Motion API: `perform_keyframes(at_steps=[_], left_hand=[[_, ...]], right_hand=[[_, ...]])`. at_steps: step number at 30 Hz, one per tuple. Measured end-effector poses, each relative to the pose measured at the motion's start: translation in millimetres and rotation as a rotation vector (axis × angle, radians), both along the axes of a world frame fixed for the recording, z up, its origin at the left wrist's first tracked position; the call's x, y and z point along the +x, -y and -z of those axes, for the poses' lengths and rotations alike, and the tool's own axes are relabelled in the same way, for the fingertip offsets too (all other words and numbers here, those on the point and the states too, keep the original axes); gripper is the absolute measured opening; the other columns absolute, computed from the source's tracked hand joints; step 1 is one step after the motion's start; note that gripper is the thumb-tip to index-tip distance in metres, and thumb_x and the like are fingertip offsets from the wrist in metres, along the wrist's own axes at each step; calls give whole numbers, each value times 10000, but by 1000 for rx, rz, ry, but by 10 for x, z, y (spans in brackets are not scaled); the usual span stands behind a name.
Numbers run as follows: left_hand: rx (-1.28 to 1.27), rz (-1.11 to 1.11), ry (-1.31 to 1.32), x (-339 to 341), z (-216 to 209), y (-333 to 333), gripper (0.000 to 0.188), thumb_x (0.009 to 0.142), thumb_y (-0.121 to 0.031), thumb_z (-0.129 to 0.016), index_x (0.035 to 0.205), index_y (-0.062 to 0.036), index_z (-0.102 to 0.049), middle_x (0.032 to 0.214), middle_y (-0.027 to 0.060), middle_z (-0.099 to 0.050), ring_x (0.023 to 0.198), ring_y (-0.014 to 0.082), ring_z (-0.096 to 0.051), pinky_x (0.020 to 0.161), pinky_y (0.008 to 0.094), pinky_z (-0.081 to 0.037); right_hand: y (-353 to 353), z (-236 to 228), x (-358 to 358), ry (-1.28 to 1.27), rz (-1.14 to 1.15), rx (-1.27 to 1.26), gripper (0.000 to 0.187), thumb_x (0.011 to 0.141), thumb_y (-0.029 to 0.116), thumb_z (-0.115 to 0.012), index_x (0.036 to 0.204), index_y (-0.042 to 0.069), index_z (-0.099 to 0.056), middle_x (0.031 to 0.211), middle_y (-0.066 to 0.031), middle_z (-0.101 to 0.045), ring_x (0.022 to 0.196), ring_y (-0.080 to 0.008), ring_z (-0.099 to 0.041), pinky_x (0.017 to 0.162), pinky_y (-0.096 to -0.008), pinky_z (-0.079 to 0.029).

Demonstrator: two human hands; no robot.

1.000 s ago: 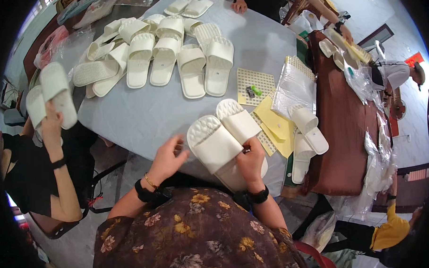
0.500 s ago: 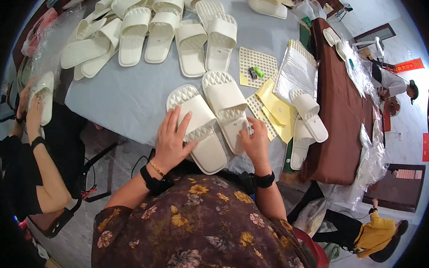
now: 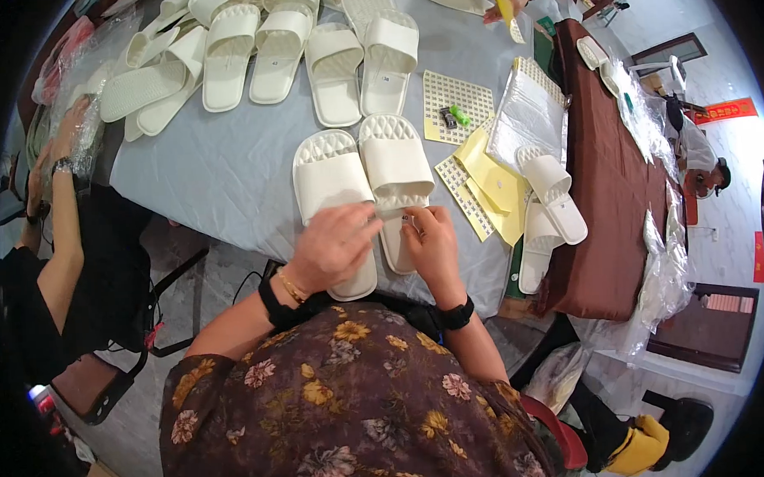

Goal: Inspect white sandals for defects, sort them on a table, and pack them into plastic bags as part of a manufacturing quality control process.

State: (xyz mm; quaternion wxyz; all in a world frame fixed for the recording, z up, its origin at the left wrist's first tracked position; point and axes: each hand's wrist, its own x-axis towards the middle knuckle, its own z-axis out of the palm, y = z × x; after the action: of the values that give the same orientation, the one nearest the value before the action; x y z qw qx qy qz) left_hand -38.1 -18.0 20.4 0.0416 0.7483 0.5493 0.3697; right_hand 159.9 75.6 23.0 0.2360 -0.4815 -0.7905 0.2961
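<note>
A pair of cream slide slippers with quilted insoles lies side by side at the table's near edge. Above the left slipper (image 3: 334,180), my left hand (image 3: 332,244) is blurred, its fingers loosely stretched to the right. My right hand (image 3: 430,243) is over the heel of the right slipper (image 3: 399,171), thumb and forefinger pinched together. At those fingertips shows a small label sticker (image 3: 406,218); whether it still touches the insole I cannot tell. Part of each heel is hidden by my hands.
Several more cream slippers (image 3: 336,76) stand at the far left. To the right lie sticker sheets (image 3: 459,97), yellow backing paper (image 3: 500,188), a silvery pack (image 3: 525,120) and another slipper pair (image 3: 548,186). A co-worker's hands (image 3: 68,127) are at the left, by clear plastic.
My left hand has come off the left slipper and moved right. My right fingers have closed at the label. The left co-worker's slipper has gone into the plastic; a far hand now holds yellow paper.
</note>
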Motion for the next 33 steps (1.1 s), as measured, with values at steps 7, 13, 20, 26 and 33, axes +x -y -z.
perform_keyframes(at_steps=[7, 13, 20, 26, 33], left_hand=[[-139, 44, -27, 249, 208, -122, 429, 828, -180, -712, 1231, -70, -617, 1320, 102, -575, 1248, 263, -527, 1046, 424, -390], [-153, 58, -39, 236, 222, -139, 425, 850, -212, -696, 1240, -65, -611, 1324, 101, -573, 1249, 251, -527, 1055, 417, -383], [-163, 53, -49, 234, 219, -140, 408, 858, -220, -679, 1231, -66, -616, 1304, 94, -580, 1240, 239, -526, 1059, 406, -377], [-176, 56, -37, 235, 201, -141, 422, 855, -215, -689, 1243, -70, -608, 1307, 97, -576, 1247, 251, -526, 1059, 414, -381], [-166, 50, -54, 232, 219, -129, 400, 864, -231, -667, 1224, -63, -625, 1290, 94, -585, 1229, 231, -530, 1068, 401, -373]], right_hand=[[-65, 88, -19, 18, -53, 49, 153, 824, 40, -674, 977, 34, -670, 956, -165, -606, 875, -351, -612, 758, -408, -508], [-100, 113, -10, -47, -34, -24, 138, 825, 30, -664, 962, 33, -642, 978, -172, -595, 873, -370, -608, 751, -426, -509], [-173, 11, -22, 101, -117, -28, 161, 822, 34, -672, 971, 27, -611, 976, -183, -584, 892, -381, -603, 767, -440, -502], [-160, 3, -24, 54, -93, -51, 151, 819, 26, -674, 948, 31, -596, 951, -170, -575, 879, -373, -602, 758, -439, -499], [-173, 72, 30, 47, -90, -117, 140, 825, 29, -669, 956, 33, -623, 963, -164, -585, 880, -375, -607, 757, -439, -501]])
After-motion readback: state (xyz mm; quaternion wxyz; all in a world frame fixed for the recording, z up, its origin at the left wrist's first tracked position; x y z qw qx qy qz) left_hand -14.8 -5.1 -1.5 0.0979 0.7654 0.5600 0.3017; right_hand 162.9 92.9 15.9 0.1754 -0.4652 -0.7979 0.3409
